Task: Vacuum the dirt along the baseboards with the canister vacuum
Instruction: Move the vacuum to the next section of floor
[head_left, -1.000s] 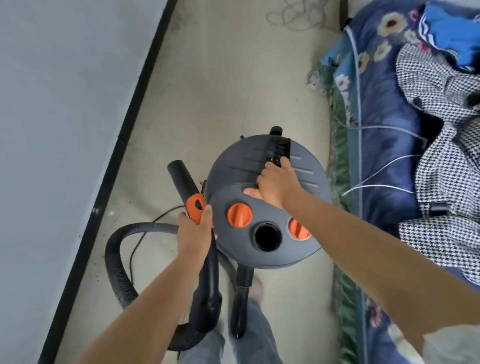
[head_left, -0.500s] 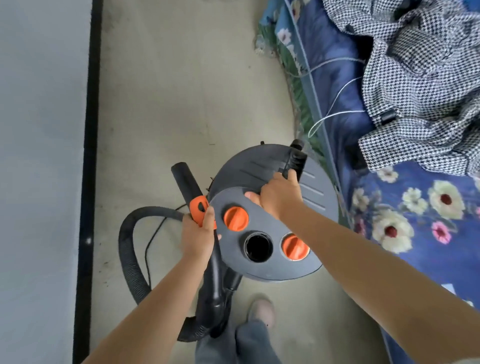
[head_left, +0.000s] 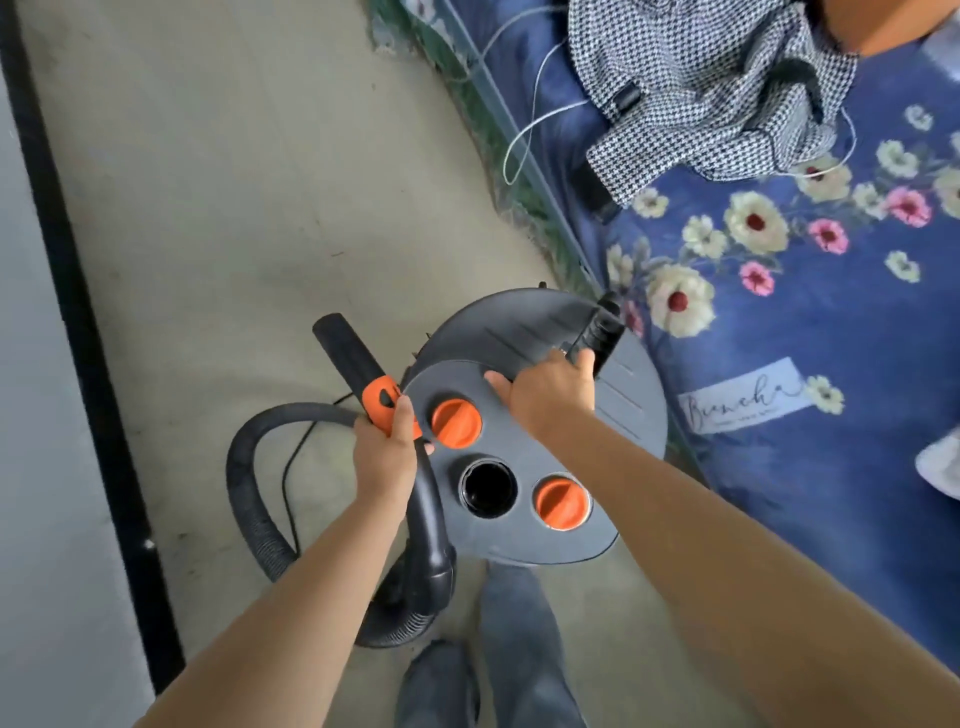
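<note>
Wand (head_left: 347, 347) points up-left toward baseboard (head_left: 78, 312) | left hand (head_left: 384, 457) grips it | right hand (head_left: 550, 395) grips canister handle (head_left: 597, 332)

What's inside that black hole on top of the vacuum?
The round hole in the canister vacuum lid, between two orange knobs, shows only darkness. What lies deeper inside cannot be seen.

Both your bare forearms reach forward from the near edge. Your left hand (head_left: 385, 456) is curled in a grip, thumb up. Your right hand (head_left: 551, 391), farther right, is curled too, knuckles up.
</note>
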